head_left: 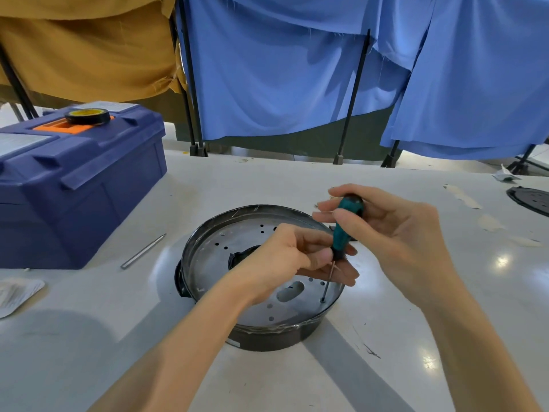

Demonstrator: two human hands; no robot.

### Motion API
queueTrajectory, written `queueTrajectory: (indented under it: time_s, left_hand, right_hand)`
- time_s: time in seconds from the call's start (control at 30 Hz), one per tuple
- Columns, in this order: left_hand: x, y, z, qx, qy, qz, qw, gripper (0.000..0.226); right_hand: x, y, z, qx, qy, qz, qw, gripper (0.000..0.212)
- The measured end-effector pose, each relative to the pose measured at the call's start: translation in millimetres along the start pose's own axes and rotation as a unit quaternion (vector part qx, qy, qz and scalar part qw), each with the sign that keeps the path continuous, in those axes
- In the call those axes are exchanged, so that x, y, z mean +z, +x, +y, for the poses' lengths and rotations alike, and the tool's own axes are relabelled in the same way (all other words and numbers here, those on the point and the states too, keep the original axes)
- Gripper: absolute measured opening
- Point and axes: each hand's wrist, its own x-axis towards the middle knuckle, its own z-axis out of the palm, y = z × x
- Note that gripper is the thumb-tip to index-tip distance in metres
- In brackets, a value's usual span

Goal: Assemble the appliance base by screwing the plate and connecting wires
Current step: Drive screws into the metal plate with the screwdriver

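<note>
A round dark appliance base (pixel 267 337) stands on the white table, with a perforated metal plate (pixel 208 257) set inside its rim. A green-handled screwdriver (pixel 346 224) stands nearly upright, its tip on a screw (pixel 322 300) near the plate's right edge. My right hand (pixel 383 221) grips the top of the handle. My left hand (pixel 294 257) pinches the lower end of the handle where the shaft begins. No wires show clearly.
A blue toolbox (pixel 74 185) stands at the left with a roll of black tape (pixel 87 115) on its lid. A metal rod (pixel 142 251) lies beside it. A white packet (pixel 17 294) lies at the left edge, a black round part (pixel 531 200) at the far right.
</note>
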Motion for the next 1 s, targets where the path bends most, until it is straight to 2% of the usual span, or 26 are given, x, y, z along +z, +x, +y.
queueTrajectory:
  time_s: [0.1,0.2,0.23,0.27,0.3,0.37,0.43,0.5,0.57,0.63,0.7,0.73,0.77,0.8,0.83,0.9,0.97,1.0]
  left_hand:
    - [1.2,1.3,2.1,0.001,-0.007,-0.005,1.000,0.019]
    - [7.8,4.9,1.8,-0.015,0.029,0.015,0.999,0.018]
    - [8.2,5.2,1.5,-0.021,0.038,0.023,0.999,0.017]
    - [7.4,4.8,1.1,-0.023,0.039,0.024,0.999,0.017]
    - [5.6,3.8,0.8,-0.022,0.035,0.020,0.999,0.017]
    - [2.7,1.2,0.7,-0.019,0.025,0.005,1.000,0.020]
    - [1.3,-0.2,0.4,-0.018,0.020,-0.009,1.000,0.021]
    - [0.5,0.1,-0.2,-0.016,0.013,-0.020,1.000,0.021]
    - [-0.4,0.7,0.4,-0.002,-0.007,-0.015,1.000,0.020]
    - [0.8,1.8,1.3,0.012,-0.014,-0.004,1.000,0.019]
    - [6.1,4.3,1.5,0.010,0.005,0.000,1.000,0.018]
    - [8.3,5.5,1.2,0.004,0.012,0.001,1.000,0.016]
    - [9.0,6.1,0.9,0.001,0.014,0.000,1.000,0.015]
    - [8.6,5.8,0.7,0.002,0.013,-0.002,1.000,0.015]
    - [7.6,5.0,0.7,0.005,0.010,-0.003,1.000,0.016]
    - [4.7,2.5,1.3,0.006,0.003,-0.009,1.000,0.019]
    - [2.5,0.5,1.1,0.007,-0.008,-0.013,1.000,0.021]
    - [2.0,-0.1,1.1,0.009,-0.012,-0.013,1.000,0.021]
  right_hand:
    - [14.7,0.8,6.2,-0.015,-0.082,0.134,0.987,0.011]
    - [39.9,1.3,12.8,-0.028,-0.241,0.289,0.926,0.020]
    - [44.6,1.5,12.4,-0.030,-0.266,0.313,0.911,0.024]
    - [43.5,2.1,11.0,-0.023,-0.269,0.300,0.915,0.027]
    - [38.1,3.8,8.7,-0.003,-0.244,0.260,0.934,0.029]
    - [24.5,6.6,1.3,0.051,-0.146,0.143,0.978,0.034]
    - [16.5,5.7,-4.0,0.036,-0.062,0.044,0.996,0.039]
    - [13.9,3.5,-3.1,-0.006,-0.049,0.026,0.998,0.031]
    - [15.7,0.7,0.3,-0.033,-0.084,0.075,0.993,0.015]
    - [24.1,-1.7,6.0,-0.052,-0.126,0.175,0.975,0.004]
    - [38.1,-4.4,10.3,-0.088,-0.222,0.302,0.923,0.013]
    - [42.9,-4.9,10.5,-0.099,-0.266,0.346,0.894,0.017]
    - [44.2,-4.8,8.9,-0.103,-0.289,0.355,0.883,0.021]
    - [39.7,-3.9,6.6,-0.096,-0.283,0.327,0.896,0.024]
    - [31.1,-1.6,3.5,-0.073,-0.246,0.274,0.927,0.025]
    - [14.0,1.7,-3.3,-0.009,-0.114,0.122,0.986,0.023]
    - [7.2,0.5,-5.5,-0.003,-0.028,0.029,0.999,0.026]
    - [8.3,-0.5,-4.5,-0.012,-0.020,0.029,0.999,0.024]
